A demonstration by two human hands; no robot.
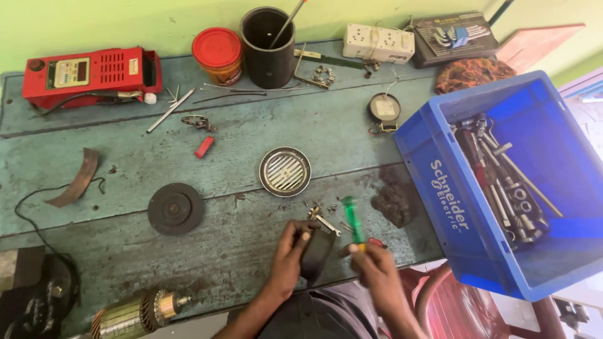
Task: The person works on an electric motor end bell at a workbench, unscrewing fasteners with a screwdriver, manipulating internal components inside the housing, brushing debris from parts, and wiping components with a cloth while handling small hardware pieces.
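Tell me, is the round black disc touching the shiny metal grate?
Apart. The head view shows bare blue table between the black disc and the metal grate, a plain gap.

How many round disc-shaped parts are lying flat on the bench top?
2. A dark disc lies left of centre, and a shiny slotted metal disc lies mid-bench, above the hands. Others may be hidden in the blue crate.

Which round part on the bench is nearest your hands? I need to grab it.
The ribbed metal grille disc, just above the left hand; the dark flat disc lies farther left.
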